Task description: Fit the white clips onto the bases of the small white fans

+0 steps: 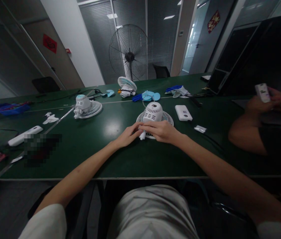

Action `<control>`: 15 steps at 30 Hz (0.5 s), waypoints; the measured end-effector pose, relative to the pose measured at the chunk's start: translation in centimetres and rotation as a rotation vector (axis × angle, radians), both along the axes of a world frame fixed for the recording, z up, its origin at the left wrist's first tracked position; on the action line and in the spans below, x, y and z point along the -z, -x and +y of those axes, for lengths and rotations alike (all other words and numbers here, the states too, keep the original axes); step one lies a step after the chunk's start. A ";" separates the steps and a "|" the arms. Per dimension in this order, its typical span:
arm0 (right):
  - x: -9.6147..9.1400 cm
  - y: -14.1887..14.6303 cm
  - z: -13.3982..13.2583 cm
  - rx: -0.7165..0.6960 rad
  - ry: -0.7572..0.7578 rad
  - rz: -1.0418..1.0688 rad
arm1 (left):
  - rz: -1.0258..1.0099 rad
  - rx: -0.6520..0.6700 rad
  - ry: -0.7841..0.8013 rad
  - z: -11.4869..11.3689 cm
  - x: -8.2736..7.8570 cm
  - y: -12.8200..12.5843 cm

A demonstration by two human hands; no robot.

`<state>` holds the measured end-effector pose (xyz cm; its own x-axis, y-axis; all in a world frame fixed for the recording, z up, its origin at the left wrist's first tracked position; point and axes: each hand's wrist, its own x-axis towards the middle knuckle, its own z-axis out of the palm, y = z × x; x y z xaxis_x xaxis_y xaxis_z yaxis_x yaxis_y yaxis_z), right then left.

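Note:
A small white fan [153,113] lies face down on the dark green table [120,156], its round motor housing up and its grille flat beneath. My left hand [128,134] and my right hand [162,130] meet at the fan's near edge, fingers pinched together around a small white part [142,135] that sticks out from its base. Both hands rest on the table surface. What lies under the fingertips is hidden.
Two more small white fans [87,107] [126,86] lie further back, with blue fan blades [148,96] near them. A white power bank [183,113] sits right of my fan. Another person's hands [267,99] hold a white device at the right. A large standing fan [128,53] stands behind the table.

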<state>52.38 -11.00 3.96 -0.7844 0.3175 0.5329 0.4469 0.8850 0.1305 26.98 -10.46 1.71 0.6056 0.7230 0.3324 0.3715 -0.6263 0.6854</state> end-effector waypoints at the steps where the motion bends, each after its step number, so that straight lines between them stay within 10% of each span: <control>1: 0.0 0.1 0.0 0.010 -0.005 -0.001 | -0.008 -0.006 -0.004 0.0 0.0 0.0; 15: 0.4 2.4 -0.7 0.121 0.137 0.188 | -0.013 -0.009 0.019 0.2 0.5 0.0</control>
